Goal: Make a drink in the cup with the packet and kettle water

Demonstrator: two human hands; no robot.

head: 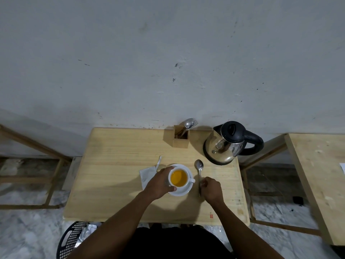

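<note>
A white cup full of orange-yellow drink stands on a white saucer near the middle of the wooden table. My left hand wraps the cup's left side. Its handle points right. A metal spoon lies on the table just right of the saucer, bowl away from me. My right hand is closed over the spoon's handle end. The opened white packet lies flat left of the cup, its torn strip beside it. The steel kettle with black lid and handle stands at the back right.
A wooden holder with a spoon and fork stands at the back by the grey wall. A black plastic basket with foil wrappers sits on the floor at front left. Another wooden table is to the right.
</note>
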